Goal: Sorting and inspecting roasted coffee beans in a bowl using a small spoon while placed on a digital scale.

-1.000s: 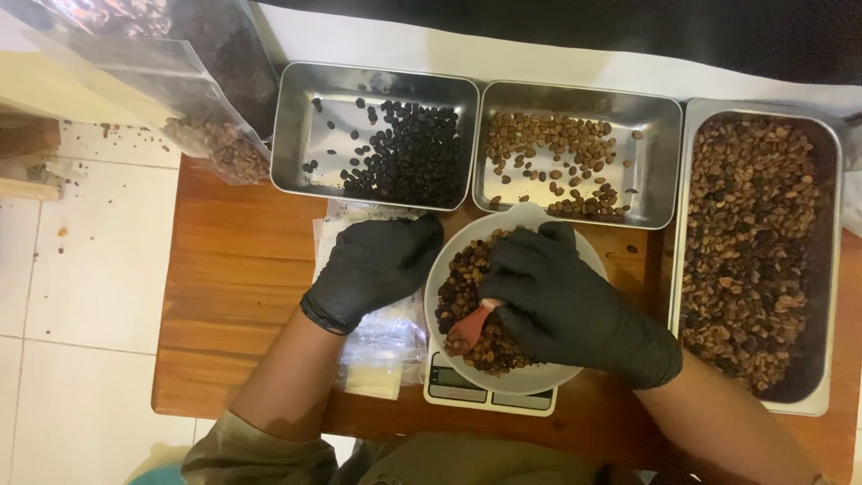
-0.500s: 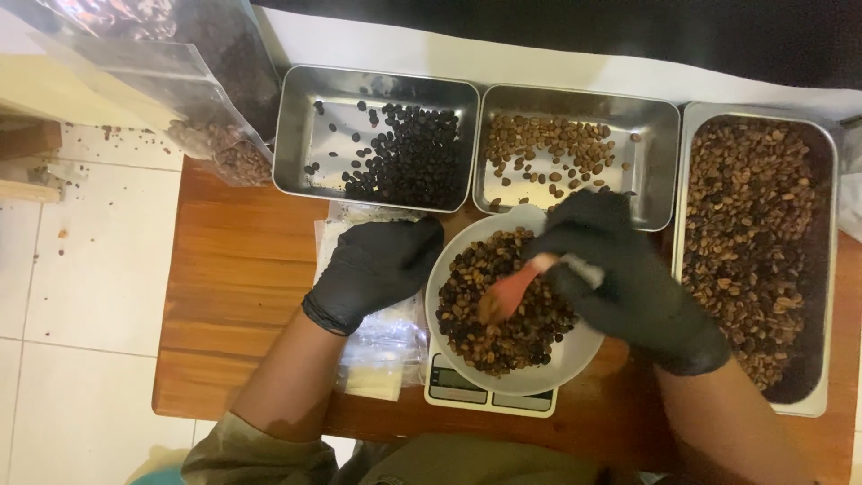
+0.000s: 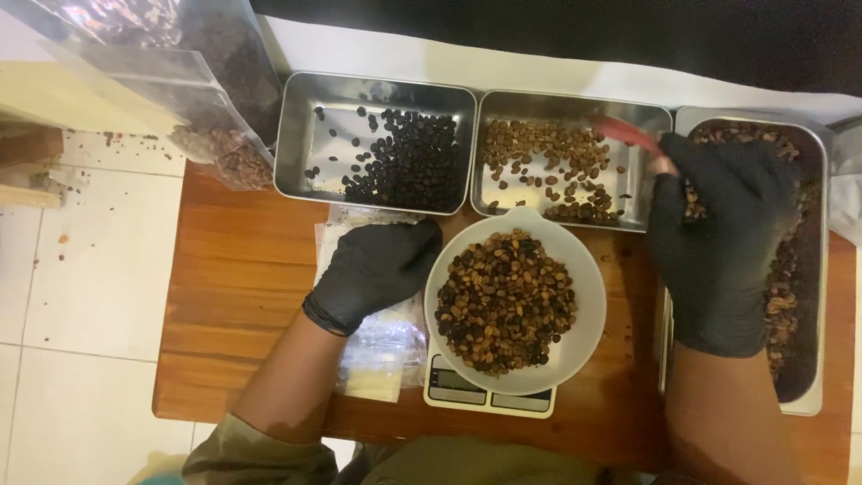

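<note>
The left hand [image 3: 375, 269], in a black glove, rests palm down on a stack of clear plastic bags [image 3: 377, 346] on the wooden table [image 3: 238, 296]. Its fingers lie close together, and their tips touch the left side of a white bowl [image 3: 588, 310]. The hand covers the far part of the bags, so what lies under the palm cannot be seen.

The bowl holds mixed brown and dark coffee beans [image 3: 505, 301] and sits on a small white scale [image 3: 489, 395]. The bowl hides most of the scale; only its near edge and two small screens show.

The right hand [image 3: 718, 242], also gloved in black, is over the seam between the middle tray [image 3: 639, 115] and the right tray [image 3: 813, 269]. Its fingers are curled around a small red tool [image 3: 628, 135], which is blurred; only its red end sticks out over the middle tray, and its shape cannot be made out. The hand and forearm hide much of the right tray, which holds rough brown beans.

The middle tray holds light brown beans, and the left tray [image 3: 310, 135] holds black beans heaped toward its right side. At far left, a clear bag [image 3: 211, 148] with some brown beans in it leans at the table edge; its top is cut off by the frame.
</note>
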